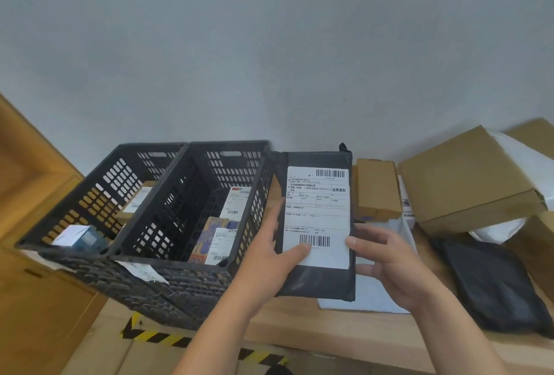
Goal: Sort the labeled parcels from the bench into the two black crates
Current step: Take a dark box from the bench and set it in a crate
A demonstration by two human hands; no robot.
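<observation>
Black parcel (317,281) upright, white label facing camera, held above counter (299,323), just right of right crate (168,259). Left hand (266,245) grips parcel's left edge, thumb across lower barcode. Right hand (386,257) grips right edge, thumb at front, fingers behind. Left crate (99,194) touches right crate; both contain parcels. Brown box (467,176) and black bag (491,281) lie on counter at right.

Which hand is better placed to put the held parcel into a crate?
Left. The left hand grips the parcel on the side beside the crates; the right hand holds the far edge.
</observation>
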